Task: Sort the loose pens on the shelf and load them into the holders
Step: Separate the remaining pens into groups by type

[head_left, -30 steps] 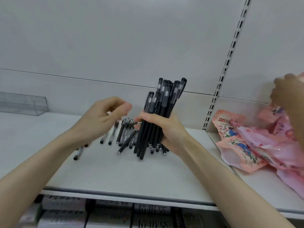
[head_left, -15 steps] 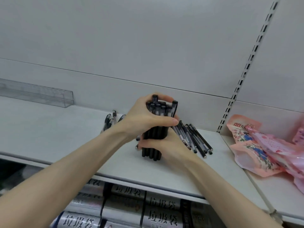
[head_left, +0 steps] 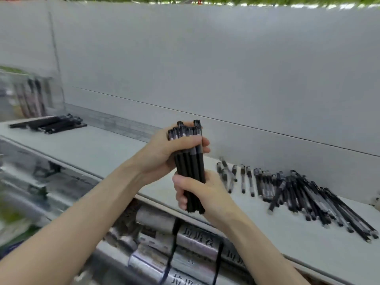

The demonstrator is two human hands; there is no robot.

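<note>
The left hand (head_left: 162, 153) and right hand (head_left: 202, 194) both grip an upright bundle of black pens (head_left: 190, 161) above the shelf (head_left: 98, 149), near loose pens (head_left: 298, 192).

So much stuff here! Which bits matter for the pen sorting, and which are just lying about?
Part of the job:
- pen bundle, gripped by left hand and right hand
- loose pens on the shelf
- pen pile, far left
- clear holder, blurred

Just lying about:
- wrapped rolls below the shelf
</note>
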